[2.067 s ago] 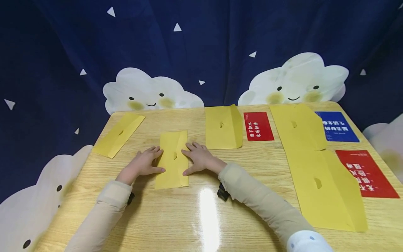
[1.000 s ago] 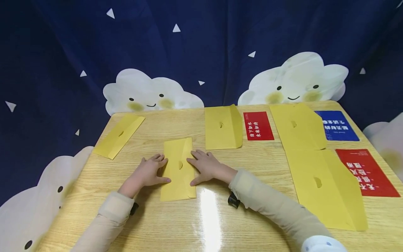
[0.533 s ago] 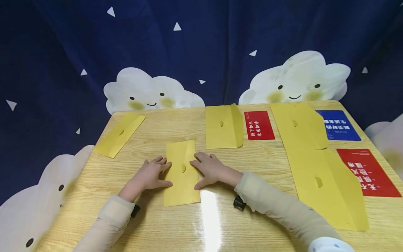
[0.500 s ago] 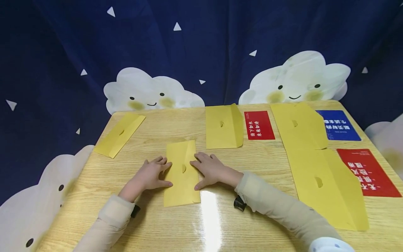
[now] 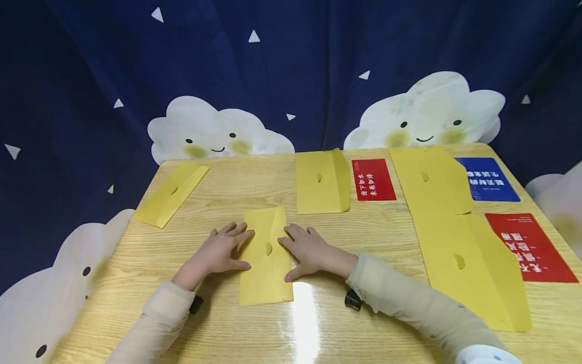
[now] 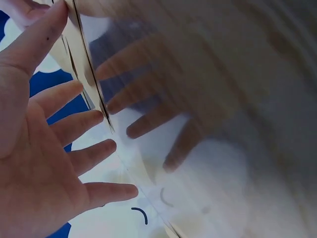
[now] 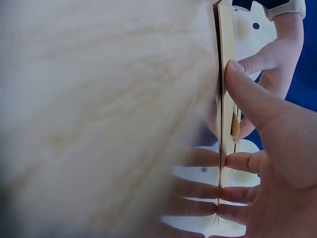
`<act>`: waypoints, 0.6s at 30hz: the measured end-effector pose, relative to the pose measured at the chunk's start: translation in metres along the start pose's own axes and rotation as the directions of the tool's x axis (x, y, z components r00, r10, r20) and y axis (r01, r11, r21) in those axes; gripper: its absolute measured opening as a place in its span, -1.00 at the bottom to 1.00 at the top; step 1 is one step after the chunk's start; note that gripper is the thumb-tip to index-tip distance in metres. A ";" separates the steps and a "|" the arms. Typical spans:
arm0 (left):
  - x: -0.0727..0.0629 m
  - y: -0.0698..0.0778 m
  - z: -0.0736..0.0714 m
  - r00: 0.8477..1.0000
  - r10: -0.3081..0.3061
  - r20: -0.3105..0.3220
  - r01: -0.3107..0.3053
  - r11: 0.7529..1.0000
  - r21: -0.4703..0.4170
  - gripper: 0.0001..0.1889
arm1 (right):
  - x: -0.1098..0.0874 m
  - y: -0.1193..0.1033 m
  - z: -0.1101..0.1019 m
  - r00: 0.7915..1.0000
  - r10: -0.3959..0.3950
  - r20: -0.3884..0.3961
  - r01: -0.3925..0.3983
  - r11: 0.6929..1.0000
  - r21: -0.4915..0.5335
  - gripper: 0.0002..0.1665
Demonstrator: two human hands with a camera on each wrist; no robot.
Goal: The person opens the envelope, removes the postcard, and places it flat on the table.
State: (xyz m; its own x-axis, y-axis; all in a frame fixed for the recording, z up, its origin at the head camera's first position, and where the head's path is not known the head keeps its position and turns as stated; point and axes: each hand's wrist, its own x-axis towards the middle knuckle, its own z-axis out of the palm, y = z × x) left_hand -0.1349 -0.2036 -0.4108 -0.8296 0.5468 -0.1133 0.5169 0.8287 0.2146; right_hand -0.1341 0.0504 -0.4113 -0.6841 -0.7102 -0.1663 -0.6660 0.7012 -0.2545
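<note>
A closed yellow envelope (image 5: 262, 280) lies flat on the table between the two hands, its long sides running away from the person. My left hand (image 5: 217, 254), fingers spread, rests its thumb and fingertips at the left long edge. On the opposite side my right hand (image 5: 310, 254) touches the right edge with spread fingers and thumb. The wrist views show the envelope (image 7: 228, 44) edge-on, low against the glossy tabletop. In the right wrist view, the right thumb (image 7: 250, 96) presses on its edge, and its half-round tab (image 7: 235, 125) sticks up slightly.
The wooden table (image 5: 218, 331) also bears a slanted closed envelope (image 5: 170, 197) at back left. Envelopes with flaps out lie at back centre (image 5: 316, 194), back right (image 5: 427, 192) and right (image 5: 454, 288). Beside them are red cards (image 5: 374, 179) (image 5: 545, 258) and a blue card (image 5: 493, 182).
The envelope between the hands has slid toward the person and a little to the right, both hands moving along with it. The other envelopes and the cards stay put.
</note>
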 end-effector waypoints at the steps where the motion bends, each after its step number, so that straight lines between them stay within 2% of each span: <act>1: 0.000 0.000 0.000 1.000 0.002 0.011 -0.002 1.000 -0.007 -0.16 | -0.001 0.000 0.000 1.000 -0.004 0.001 0.004 1.000 -0.001 0.09; 7: -0.002 0.005 0.000 0.999 0.002 0.048 0.000 0.999 -0.041 -0.18 | -0.007 0.000 0.001 1.000 -0.023 0.001 0.023 1.000 -0.004 0.08; 18: -0.006 0.015 0.002 0.999 0.025 0.041 -0.023 0.999 -0.035 -0.16 | -0.021 0.001 0.008 0.997 -0.068 -0.025 0.067 0.997 -0.027 0.07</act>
State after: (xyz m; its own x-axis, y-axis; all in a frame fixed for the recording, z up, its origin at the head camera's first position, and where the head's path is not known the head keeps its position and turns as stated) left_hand -0.1214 -0.1945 -0.4092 -0.8072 0.5715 -0.1479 0.5282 0.8111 0.2512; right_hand -0.1185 0.0656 -0.4156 -0.6444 -0.7544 -0.1251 -0.7182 0.6532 -0.2397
